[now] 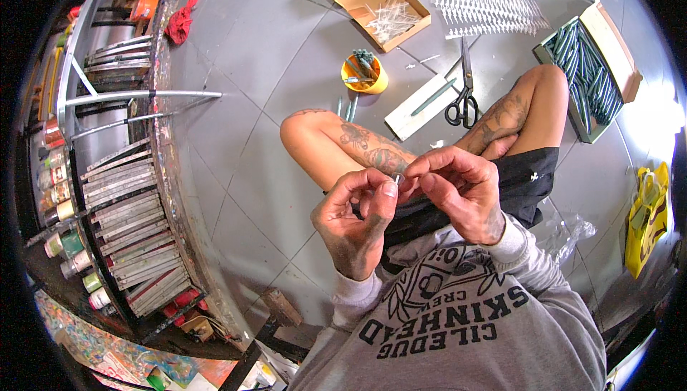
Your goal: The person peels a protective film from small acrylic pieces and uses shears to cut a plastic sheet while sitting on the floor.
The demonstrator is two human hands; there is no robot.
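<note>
A person is sitting cross-legged on the grey floor. The right hand and left hand are meeting above the lap, their fingertips pinching one small pale piece between them.

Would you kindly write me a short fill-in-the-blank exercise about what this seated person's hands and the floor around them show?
1. The left hand and right hand pinch a small thin piece ____ them.
2. The black-handled scissors lie on the grey ____.
3. The cup holding small tools is ____ in colour.
4. The open cardboard box of thin clear sticks lies ____ the cup from the person.

Missing words: between; floor; yellow; beyond
</note>
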